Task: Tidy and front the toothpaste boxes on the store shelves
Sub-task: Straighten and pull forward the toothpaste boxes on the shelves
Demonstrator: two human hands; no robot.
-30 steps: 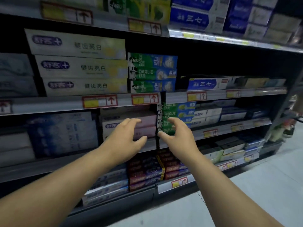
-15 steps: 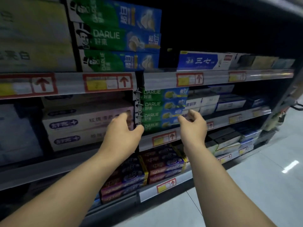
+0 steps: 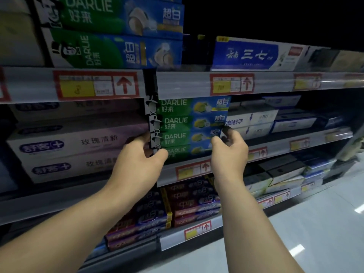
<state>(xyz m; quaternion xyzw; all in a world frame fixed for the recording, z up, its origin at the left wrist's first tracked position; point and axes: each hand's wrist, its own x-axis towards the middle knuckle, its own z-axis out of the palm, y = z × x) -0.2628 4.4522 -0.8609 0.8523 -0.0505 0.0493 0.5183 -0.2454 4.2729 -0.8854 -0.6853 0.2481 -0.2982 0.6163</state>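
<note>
A stack of green and blue Darlie toothpaste boxes (image 3: 185,123) stands on the middle shelf (image 3: 275,150). My left hand (image 3: 137,162) grips the stack's left end, fingers curled round the end of the lower boxes and thumb across the front of the bottom box. My right hand (image 3: 228,150) grips the right end of the lower boxes, fingertips hooked behind it. The bottom box is partly hidden by both hands.
White and pink boxes (image 3: 74,146) sit just left of the stack, white boxes (image 3: 252,123) just right. Larger Darlie boxes (image 3: 114,48) and a blue box (image 3: 252,54) fill the shelf above. Dark red boxes (image 3: 189,201) lie below. Pale floor (image 3: 315,233) at right.
The view has come closer to the shelf. Both hands reached forward and closed round the two ends of the Darlie stack.
</note>
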